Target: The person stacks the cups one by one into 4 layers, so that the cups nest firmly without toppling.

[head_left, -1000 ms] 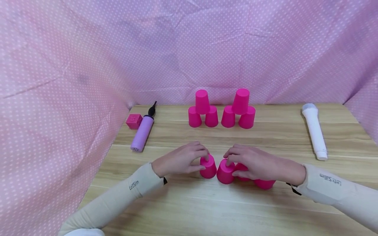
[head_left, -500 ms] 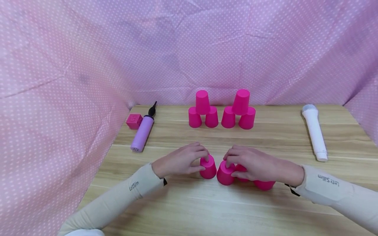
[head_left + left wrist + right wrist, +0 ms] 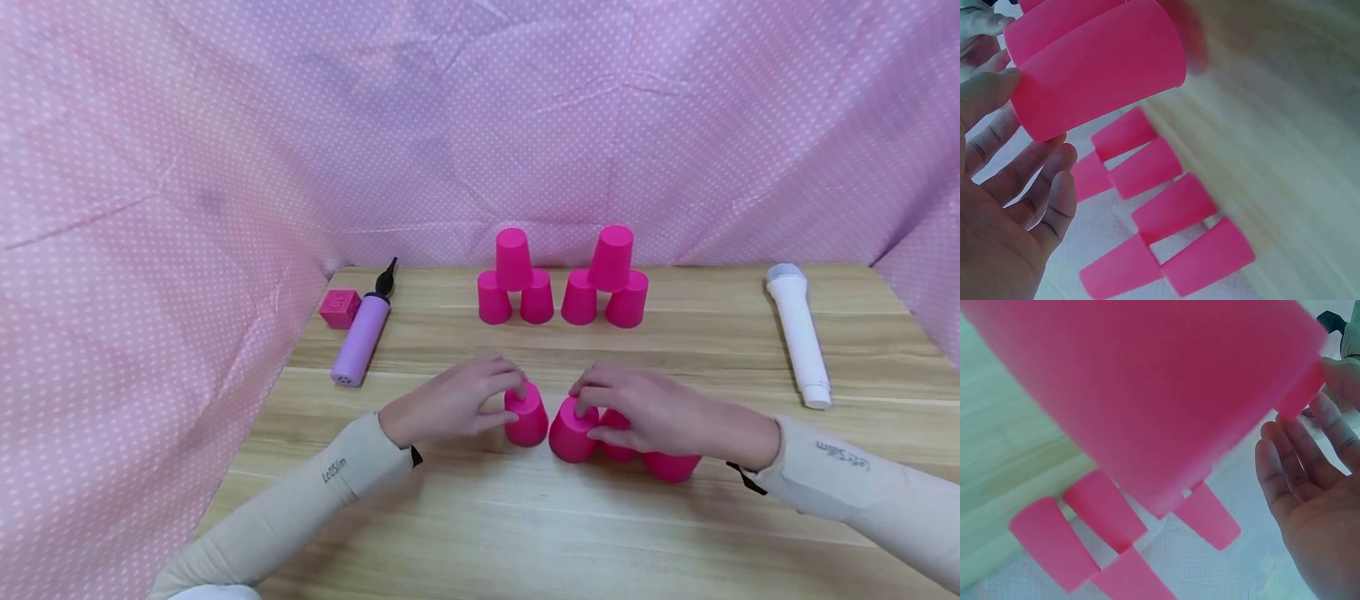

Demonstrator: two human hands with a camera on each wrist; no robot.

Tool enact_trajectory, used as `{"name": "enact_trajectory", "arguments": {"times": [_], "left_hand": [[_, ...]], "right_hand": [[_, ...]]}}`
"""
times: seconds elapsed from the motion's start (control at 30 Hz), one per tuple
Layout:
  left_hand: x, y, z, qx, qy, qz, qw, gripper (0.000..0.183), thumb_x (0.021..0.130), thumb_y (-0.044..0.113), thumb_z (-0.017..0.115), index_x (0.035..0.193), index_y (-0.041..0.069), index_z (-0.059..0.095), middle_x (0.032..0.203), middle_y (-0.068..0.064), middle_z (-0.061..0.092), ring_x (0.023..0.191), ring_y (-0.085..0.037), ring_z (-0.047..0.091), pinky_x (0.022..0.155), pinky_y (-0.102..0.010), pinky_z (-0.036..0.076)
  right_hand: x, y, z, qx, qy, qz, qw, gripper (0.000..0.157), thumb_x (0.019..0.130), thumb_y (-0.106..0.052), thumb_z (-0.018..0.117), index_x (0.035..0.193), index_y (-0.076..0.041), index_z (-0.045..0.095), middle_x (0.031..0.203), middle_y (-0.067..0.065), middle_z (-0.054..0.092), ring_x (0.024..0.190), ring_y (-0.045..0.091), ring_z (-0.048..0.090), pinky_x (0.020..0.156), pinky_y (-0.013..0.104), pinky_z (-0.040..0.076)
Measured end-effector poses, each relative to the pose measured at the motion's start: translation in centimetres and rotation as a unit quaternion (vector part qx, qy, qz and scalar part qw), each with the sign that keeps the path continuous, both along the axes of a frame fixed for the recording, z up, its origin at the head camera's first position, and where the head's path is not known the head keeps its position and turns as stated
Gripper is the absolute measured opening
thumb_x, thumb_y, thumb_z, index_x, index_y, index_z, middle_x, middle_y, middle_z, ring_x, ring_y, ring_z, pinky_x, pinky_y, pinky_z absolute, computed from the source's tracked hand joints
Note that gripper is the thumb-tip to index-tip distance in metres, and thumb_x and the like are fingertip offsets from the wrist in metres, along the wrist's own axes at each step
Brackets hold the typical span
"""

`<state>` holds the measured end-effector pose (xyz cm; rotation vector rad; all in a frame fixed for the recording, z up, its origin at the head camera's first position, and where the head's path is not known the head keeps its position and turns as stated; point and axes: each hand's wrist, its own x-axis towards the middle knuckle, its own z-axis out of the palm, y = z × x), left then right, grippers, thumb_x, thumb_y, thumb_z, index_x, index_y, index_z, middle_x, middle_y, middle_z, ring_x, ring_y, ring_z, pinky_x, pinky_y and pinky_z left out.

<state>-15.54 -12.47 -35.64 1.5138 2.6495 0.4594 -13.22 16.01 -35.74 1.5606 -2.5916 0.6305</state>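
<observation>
In the head view my left hand [image 3: 465,402] pinches the upper end of an upside-down pink cup [image 3: 529,421] between thumb and fingers. Close to its right, my right hand [image 3: 652,417] grips the top of a second pink cup [image 3: 573,435] the same way. Partly hidden by the right hand are a third pink cup [image 3: 619,451] and a fourth pink cup [image 3: 672,468]. The left wrist view shows the thumb and fingertips at the narrow end of the held cup [image 3: 1100,69]. A near cup [image 3: 1166,381] fills much of the right wrist view.
Farther back stand two small cup pyramids, the left one topped by a pink cup [image 3: 513,260], the right by another pink cup [image 3: 611,258]. A purple hand pump [image 3: 362,340] and a pink cube [image 3: 341,309] lie left. A white microphone-shaped object [image 3: 801,337] lies right.
Both hands and their pinched cups have shifted slightly away from me; the left one has also moved a little to the left. The two pyramids have stayed in place.
</observation>
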Motion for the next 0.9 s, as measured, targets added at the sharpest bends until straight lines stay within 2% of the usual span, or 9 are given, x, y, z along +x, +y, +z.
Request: {"name": "enact_trajectory", "arguments": {"times": [0.23,0.4,0.53,0.63,0.73,0.9], "left_hand": [[-1.2,-0.3,1.8,0.050,0.035,0.000,0.9981,0.029,0.084,0.024,0.072,0.108,0.014,0.060,0.115,0.002,0.056,0.104,-0.011,0.049,0.087,-0.023,0.044],[-2.1,-0.3,3.3,0.095,0.069,0.000,0.9931,0.026,0.081,0.020,0.075,0.100,0.012,0.059,0.108,0.001,0.057,0.096,-0.010,0.050,0.080,-0.022,0.045],[-3.0,-0.1,4.3,0.118,0.091,0.008,0.9888,0.024,0.082,0.019,0.074,0.099,0.010,0.059,0.105,0.000,0.057,0.095,-0.012,0.051,0.080,-0.024,0.045],[-3.8,0.2,5.3,0.149,0.110,0.010,0.9825,0.024,0.083,0.017,0.072,0.100,0.008,0.058,0.102,-0.002,0.056,0.090,-0.014,0.053,0.075,-0.024,0.046],[-4.8,0.4,6.7,0.186,0.129,0.009,0.9740,0.023,0.084,0.014,0.070,0.100,0.007,0.056,0.097,-0.002,0.054,0.086,-0.016,0.052,0.073,-0.026,0.045],[-6.8,0.8,9.4,0.217,0.148,0.023,0.9646,0.019,0.086,0.011,0.067,0.098,0.004,0.054,0.094,-0.004,0.054,0.093,-0.018,0.048,0.083,-0.030,0.042]], "right_hand": [[-1.1,0.6,1.6,-0.048,0.038,0.014,0.998,0.032,0.069,-0.012,0.083,0.093,-0.014,0.063,0.106,0.001,0.058,0.096,0.015,0.056,0.075,0.029,0.052],[-2.1,0.8,3.3,-0.058,0.065,-0.005,0.996,0.032,0.066,-0.011,0.085,0.091,-0.012,0.064,0.104,0.002,0.060,0.094,0.016,0.057,0.072,0.031,0.052],[-3.7,1.1,4.6,-0.061,0.091,-0.025,0.994,0.030,0.067,-0.011,0.085,0.089,-0.010,0.065,0.100,0.004,0.061,0.092,0.018,0.057,0.071,0.034,0.051],[-5.2,1.4,5.5,-0.076,0.109,-0.032,0.991,0.028,0.067,-0.009,0.084,0.089,-0.008,0.065,0.097,0.004,0.061,0.089,0.019,0.056,0.071,0.035,0.050],[-6.7,1.5,6.4,-0.098,0.110,-0.042,0.988,0.029,0.067,-0.005,0.083,0.089,-0.007,0.065,0.094,0.004,0.060,0.086,0.020,0.056,0.071,0.036,0.048],[-9.1,1.1,7.6,-0.113,0.099,-0.070,0.986,0.026,0.069,-0.006,0.083,0.087,-0.005,0.064,0.090,0.005,0.060,0.084,0.022,0.056,0.073,0.039,0.046]]}}
